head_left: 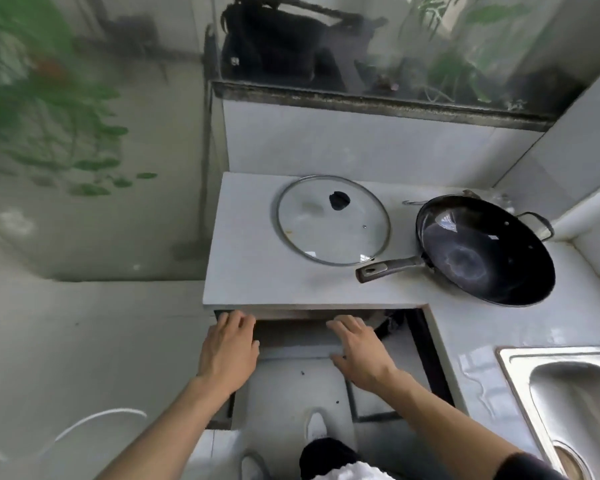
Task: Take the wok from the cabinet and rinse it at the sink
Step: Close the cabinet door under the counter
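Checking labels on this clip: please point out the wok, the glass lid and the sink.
wok (478, 258): head view, on the dark inner bowl.
glass lid (312, 230): head view, on the clear glass left of the knob.
sink (575, 393): head view, on the steel basin wall.

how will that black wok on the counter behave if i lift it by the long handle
The wok looks like rigid metal, so it should not flex. Its wide bowl sits far from the long handle, so it will probably feel front-heavy and dip. Its rounded bottom may rock on the counter if nudged.
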Available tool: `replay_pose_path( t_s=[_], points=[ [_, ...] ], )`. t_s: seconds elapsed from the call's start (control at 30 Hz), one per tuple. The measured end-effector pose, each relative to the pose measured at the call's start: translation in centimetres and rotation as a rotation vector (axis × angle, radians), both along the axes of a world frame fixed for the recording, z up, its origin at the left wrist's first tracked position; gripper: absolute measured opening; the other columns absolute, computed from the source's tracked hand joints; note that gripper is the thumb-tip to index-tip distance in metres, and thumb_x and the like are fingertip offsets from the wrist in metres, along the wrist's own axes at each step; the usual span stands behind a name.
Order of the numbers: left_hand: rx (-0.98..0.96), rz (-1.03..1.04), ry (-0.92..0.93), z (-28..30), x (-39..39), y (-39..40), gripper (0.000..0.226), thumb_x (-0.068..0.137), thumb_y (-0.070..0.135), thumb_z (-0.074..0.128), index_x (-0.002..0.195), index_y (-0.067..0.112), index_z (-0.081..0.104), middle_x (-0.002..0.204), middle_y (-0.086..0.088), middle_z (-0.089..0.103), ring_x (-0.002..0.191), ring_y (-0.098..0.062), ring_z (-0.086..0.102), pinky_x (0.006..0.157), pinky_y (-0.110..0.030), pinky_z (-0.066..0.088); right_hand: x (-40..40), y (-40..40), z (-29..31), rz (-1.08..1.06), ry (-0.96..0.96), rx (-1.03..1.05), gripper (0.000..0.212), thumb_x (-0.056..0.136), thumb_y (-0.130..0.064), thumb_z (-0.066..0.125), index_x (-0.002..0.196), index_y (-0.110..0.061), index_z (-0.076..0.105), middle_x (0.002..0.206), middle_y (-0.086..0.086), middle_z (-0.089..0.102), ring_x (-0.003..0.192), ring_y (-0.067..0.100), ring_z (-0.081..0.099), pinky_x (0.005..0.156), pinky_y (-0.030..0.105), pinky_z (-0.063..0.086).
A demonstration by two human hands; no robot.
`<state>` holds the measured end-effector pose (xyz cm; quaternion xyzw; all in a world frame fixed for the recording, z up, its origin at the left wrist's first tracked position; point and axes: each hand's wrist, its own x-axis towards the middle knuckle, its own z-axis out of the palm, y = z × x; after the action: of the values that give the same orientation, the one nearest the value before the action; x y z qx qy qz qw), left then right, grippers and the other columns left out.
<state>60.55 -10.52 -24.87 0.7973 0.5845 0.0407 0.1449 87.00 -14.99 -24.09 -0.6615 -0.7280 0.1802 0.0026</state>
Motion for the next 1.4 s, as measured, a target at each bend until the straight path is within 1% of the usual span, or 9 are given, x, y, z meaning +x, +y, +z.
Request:
replay_pose_path(
  t_s=[0.23, 0.4, 0.57, 0.73, 0.9, 1.17, 1.23, 1.3, 1.4],
  points=[
    [-0.160, 0.276, -0.057, -3.2, -4.9, -2.3, 0.038, 0.090, 0.036, 0.054, 0.125, 0.020, 0.049, 0.123, -0.001, 0.049, 0.117, -0.022, 0.042, 0.087, -0.034, 0.047, -4.2, 4.5, -1.3, 0.122, -0.087, -0.067, 0.068, 0.089, -0.036, 0.062, 0.147, -0.019, 0.031, 0.155, 0.004, 0.027, 0.142, 0.026, 0.025, 0.111, 0.040, 0.031],
    [-0.232, 0.240, 0.049, -5.5, -5.6, -3.8, 0.046, 0.091, 0.036, 0.052, 0.133, 0.019, 0.042, 0.131, -0.001, 0.043, 0.119, -0.024, 0.039, 0.088, -0.036, 0.050, -4.6, 6.5, -2.9, 0.124, -0.162, -0.166, 0.082, 0.094, -0.042, 0.056, 0.155, -0.021, 0.007, 0.165, 0.006, -0.001, 0.151, 0.028, -0.001, 0.122, 0.043, 0.015],
    [-0.275, 0.212, 0.039, -7.2, -5.2, -5.1, 0.050, 0.093, 0.028, 0.047, 0.139, 0.013, 0.035, 0.137, -0.004, 0.035, 0.120, -0.024, 0.039, 0.091, -0.034, 0.049, -4.1, 7.2, -4.5, 0.115, -0.171, -0.220, 0.085, 0.094, -0.043, 0.056, 0.156, -0.020, 0.002, 0.165, 0.006, -0.004, 0.151, 0.027, 0.000, 0.121, 0.043, 0.013],
    [-0.299, 0.357, -0.164, -7.5, -4.7, -5.4, 0.048, 0.094, 0.025, 0.048, 0.140, 0.015, 0.039, 0.140, -0.004, 0.033, 0.121, -0.021, 0.041, 0.098, -0.029, 0.044, -3.7, 7.5, -4.7, 0.137, -0.158, -0.162, 0.083, 0.091, -0.041, 0.060, 0.155, -0.018, 0.012, 0.162, 0.005, 0.010, 0.149, 0.027, 0.013, 0.120, 0.041, 0.020],
    [-0.368, 0.497, -0.286, -7.1, -3.6, -5.1, 0.048, 0.095, 0.026, 0.051, 0.141, 0.015, 0.042, 0.140, -0.006, 0.037, 0.126, -0.024, 0.038, 0.108, -0.031, 0.035, -3.4, 7.8, -4.5, 0.139, -0.139, -0.183, 0.082, 0.093, -0.039, 0.058, 0.156, -0.015, 0.012, 0.162, 0.006, 0.010, 0.149, 0.028, 0.010, 0.122, 0.042, 0.019],
    [-0.452, 0.774, -0.515, -6.8, -3.1, -3.8, 0.042, 0.092, 0.030, 0.056, 0.131, 0.014, 0.054, 0.126, -0.009, 0.060, 0.114, -0.025, 0.056, 0.099, -0.036, 0.044, -2.9, 7.7, -5.0, 0.141, -0.122, -0.182, 0.087, 0.091, -0.042, 0.062, 0.155, -0.016, 0.010, 0.162, 0.005, 0.009, 0.148, 0.027, 0.010, 0.121, 0.040, 0.022],
    [-0.523, 0.872, -0.596, -7.0, -2.8, -3.7, 0.034, 0.091, 0.037, 0.054, 0.117, 0.016, 0.061, 0.115, -0.004, 0.065, 0.106, -0.021, 0.058, 0.094, -0.034, 0.045, -2.9, 7.7, -5.1, 0.137, -0.115, -0.162, 0.086, 0.090, -0.042, 0.063, 0.154, -0.017, 0.012, 0.161, 0.005, 0.012, 0.147, 0.027, 0.012, 0.120, 0.040, 0.022],
    [-0.601, 0.974, -0.725, -7.1, -2.3, -3.4, 0.027, 0.087, 0.044, 0.051, 0.082, 0.020, 0.060, 0.091, 0.001, 0.065, 0.089, -0.020, 0.059, 0.090, -0.035, 0.049, -2.8, 7.7, -5.1, 0.138, -0.103, -0.144, 0.085, 0.088, -0.040, 0.065, 0.153, -0.017, 0.015, 0.160, 0.005, 0.015, 0.145, 0.027, 0.015, 0.120, 0.040, 0.022],
    [-0.767, 1.141, -1.077, -7.7, -1.1, -2.8, 0.036, 0.094, 0.041, 0.050, 0.096, 0.008, 0.066, 0.098, -0.010, 0.070, 0.091, -0.027, 0.067, 0.092, -0.044, 0.053, -2.7, 7.7, -5.2, 0.146, -0.095, -0.129, 0.084, 0.086, -0.036, 0.065, 0.152, -0.016, 0.018, 0.158, 0.005, 0.019, 0.143, 0.027, 0.019, 0.119, 0.040, 0.025]
  ],
)
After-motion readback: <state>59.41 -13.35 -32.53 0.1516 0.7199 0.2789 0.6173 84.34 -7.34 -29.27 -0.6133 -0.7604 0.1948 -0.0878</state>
